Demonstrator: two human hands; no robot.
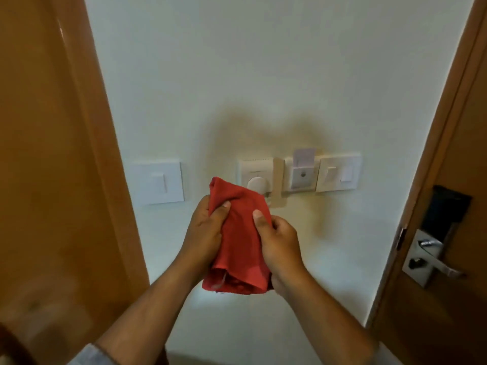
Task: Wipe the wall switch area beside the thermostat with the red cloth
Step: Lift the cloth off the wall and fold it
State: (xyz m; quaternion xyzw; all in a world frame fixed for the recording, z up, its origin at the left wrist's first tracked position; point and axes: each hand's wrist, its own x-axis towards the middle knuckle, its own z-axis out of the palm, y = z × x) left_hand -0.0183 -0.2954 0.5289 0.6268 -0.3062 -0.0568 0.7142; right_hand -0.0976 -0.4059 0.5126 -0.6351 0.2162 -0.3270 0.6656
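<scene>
Both hands hold a folded red cloth (239,241) in front of the white wall. My left hand (204,233) grips its left edge with the thumb on top. On the right edge my right hand (279,243) pinches it the same way. Just behind the cloth's top sits the thermostat (257,175), a white plate with a round dial, partly covered by the cloth. To its right are a key-card holder (303,172) and a white double wall switch (338,173). A single white switch (158,183) is on the wall to the left.
An orange-brown wooden panel (52,167) fills the left side. At the right a wooden door (448,233) carries a black lock reader (445,209) and a metal lever handle (432,262). A shadow of my hands falls on the wall above the plates.
</scene>
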